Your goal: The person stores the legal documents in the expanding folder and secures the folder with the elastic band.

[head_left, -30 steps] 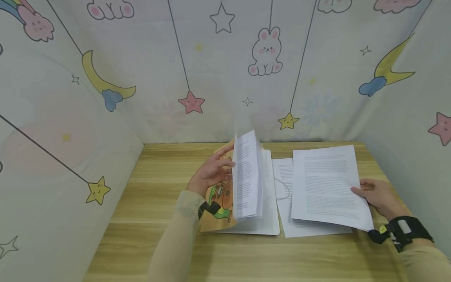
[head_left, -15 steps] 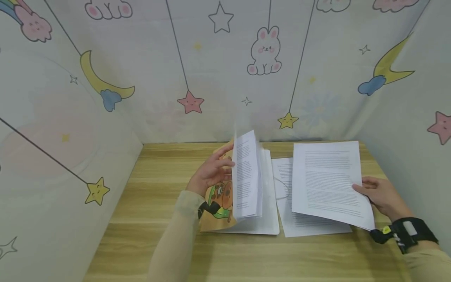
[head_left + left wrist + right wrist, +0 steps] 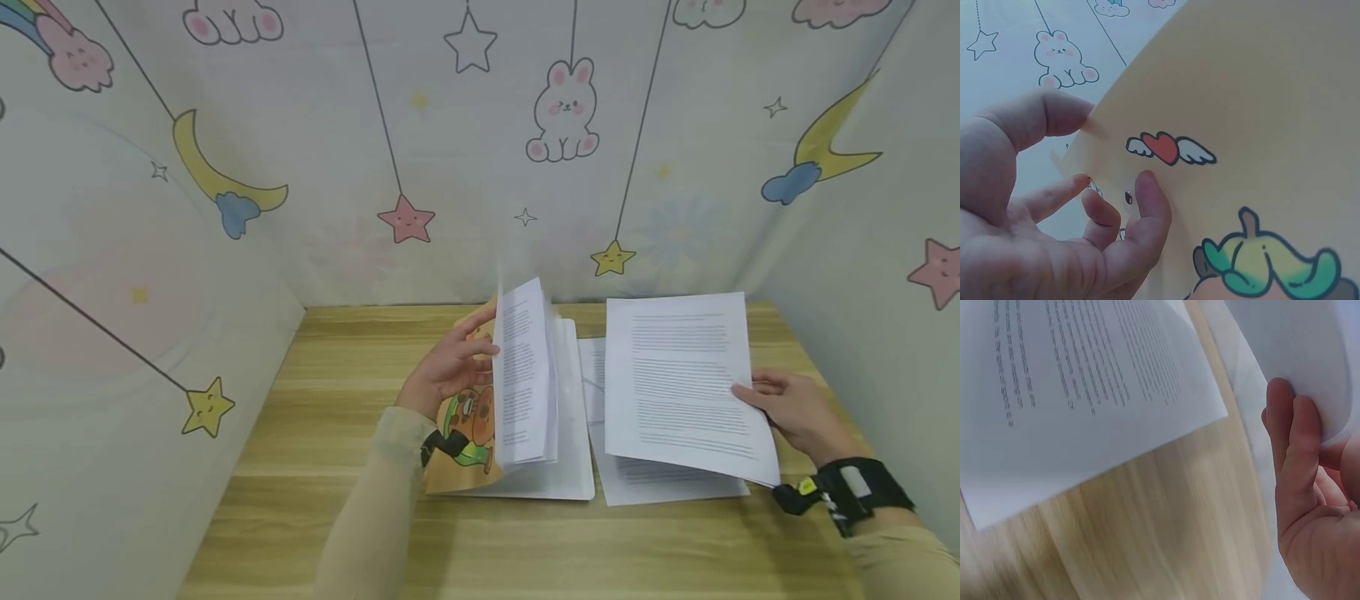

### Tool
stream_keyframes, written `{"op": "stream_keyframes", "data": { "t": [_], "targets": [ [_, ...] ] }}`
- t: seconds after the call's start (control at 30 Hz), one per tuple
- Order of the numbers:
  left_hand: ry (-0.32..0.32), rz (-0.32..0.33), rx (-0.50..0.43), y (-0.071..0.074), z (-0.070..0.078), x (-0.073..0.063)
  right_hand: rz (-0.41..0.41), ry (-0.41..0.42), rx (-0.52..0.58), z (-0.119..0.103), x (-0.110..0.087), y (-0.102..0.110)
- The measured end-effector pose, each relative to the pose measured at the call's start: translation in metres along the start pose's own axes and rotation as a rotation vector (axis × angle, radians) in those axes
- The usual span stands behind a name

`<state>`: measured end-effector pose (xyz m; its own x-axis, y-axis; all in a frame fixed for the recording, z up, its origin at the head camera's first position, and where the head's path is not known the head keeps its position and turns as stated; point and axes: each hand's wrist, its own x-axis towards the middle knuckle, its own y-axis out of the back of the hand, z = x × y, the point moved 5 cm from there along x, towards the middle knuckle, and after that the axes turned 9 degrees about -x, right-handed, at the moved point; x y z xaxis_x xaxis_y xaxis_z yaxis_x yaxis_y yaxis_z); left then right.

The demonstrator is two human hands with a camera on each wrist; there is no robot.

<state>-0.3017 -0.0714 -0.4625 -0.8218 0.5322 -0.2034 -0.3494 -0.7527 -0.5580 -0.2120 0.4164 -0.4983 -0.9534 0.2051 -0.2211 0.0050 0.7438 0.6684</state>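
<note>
A display folder with an orange cartoon cover (image 3: 453, 477) lies spread on the table, its white right side (image 3: 576, 450) flat. My left hand (image 3: 450, 367) holds a group of its printed pages (image 3: 525, 383) upright by the left edge. In the left wrist view, curled fingers of the left hand (image 3: 1079, 231) sit before the orange cover (image 3: 1285, 112), which has a winged heart. My right hand (image 3: 798, 412) pinches a printed sheet (image 3: 678, 375) by its right edge, thumb on top. Under that sheet, partly hidden, another printed sheet (image 3: 675, 490) lies on the table.
The wooden table (image 3: 345, 400) meets a fabric backdrop (image 3: 450, 150) printed with cartoon stars, moons and a rabbit. Side panels of the same fabric stand left and right. In the right wrist view, the lower sheet (image 3: 1085, 444) lies near the table's edge.
My right hand has lifted the sheet slightly and carried it left, closer to the folder, covering more of the lower sheet. The left hand and the upright pages have stayed put.
</note>
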Motion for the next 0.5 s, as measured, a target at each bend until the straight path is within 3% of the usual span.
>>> {"op": "stream_keyframes", "data": {
  "t": [0.27, 0.5],
  "targets": [
    [0.002, 0.005, -0.014, 0.000, -0.001, 0.000, -0.045, 0.037, 0.038, -0.018, 0.003, -0.010],
    [0.002, 0.004, -0.010, 0.000, 0.000, -0.002, -0.057, 0.051, -0.019, -0.034, -0.001, -0.013]
  ]
}}
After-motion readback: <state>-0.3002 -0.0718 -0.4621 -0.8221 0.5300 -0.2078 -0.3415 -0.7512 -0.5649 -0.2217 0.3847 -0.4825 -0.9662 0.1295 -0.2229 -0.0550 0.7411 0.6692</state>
